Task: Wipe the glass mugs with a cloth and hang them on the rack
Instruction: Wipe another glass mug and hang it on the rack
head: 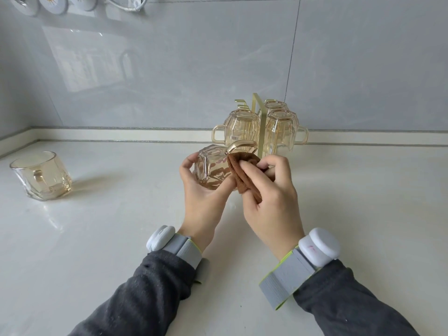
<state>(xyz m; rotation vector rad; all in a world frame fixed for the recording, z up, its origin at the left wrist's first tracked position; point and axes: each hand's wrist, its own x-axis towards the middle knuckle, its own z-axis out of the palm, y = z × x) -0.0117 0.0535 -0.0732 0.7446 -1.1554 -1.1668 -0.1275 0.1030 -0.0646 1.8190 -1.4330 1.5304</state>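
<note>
My left hand (201, 190) grips an amber glass mug (212, 167) lying on its side above the counter, its base pointing left and its handle up. My right hand (269, 190) pinches a brown cloth (242, 175) and has it pushed into the mug's mouth. Just behind stands the gold rack (256, 110), with three amber mugs (242, 128) hanging upside down on it. One bare gold hook shows at the rack's upper left. Another amber mug (42, 175) stands upright on the counter at far left.
The white counter (121, 226) ends at a raised ledge below the grey tiled wall. Round white fittings and a white cable (126, 3) hang on the wall at the top left. Grey bands with white pods sit on both wrists.
</note>
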